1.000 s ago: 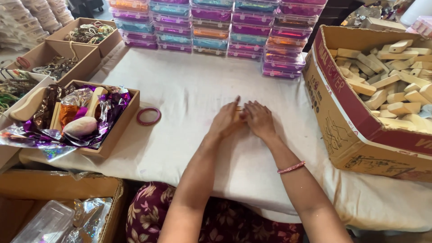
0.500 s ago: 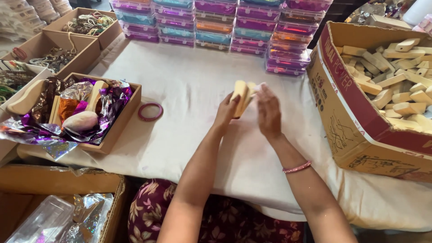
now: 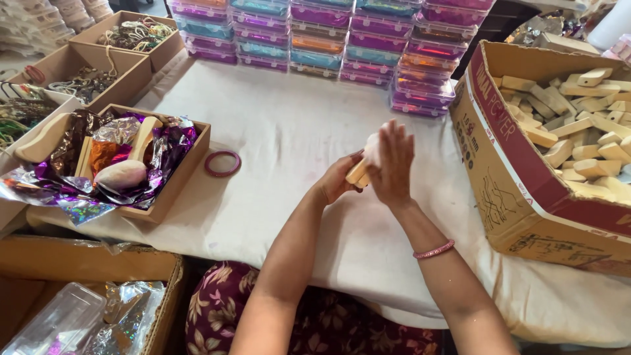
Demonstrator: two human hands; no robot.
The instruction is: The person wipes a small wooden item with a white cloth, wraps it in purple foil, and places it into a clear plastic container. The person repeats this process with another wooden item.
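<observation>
Both hands are lifting mid-frame: left hand [image 3: 338, 179] is gripping the wooden block [image 3: 359, 173], angled toward upper right, while open right hand [image 3: 392, 164] is seemingly rubbing it.

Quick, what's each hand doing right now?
Left hand: closed on a pale wooden block.
Right hand: fingers spread, pressed against the same block.

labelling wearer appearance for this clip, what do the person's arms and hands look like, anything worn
Both forearms are bare, with no sleeves in view. The right hand has a thin pink bangle around its wrist. The left hand shows no bangle or ring that I can make out. No gloves on either.
</observation>
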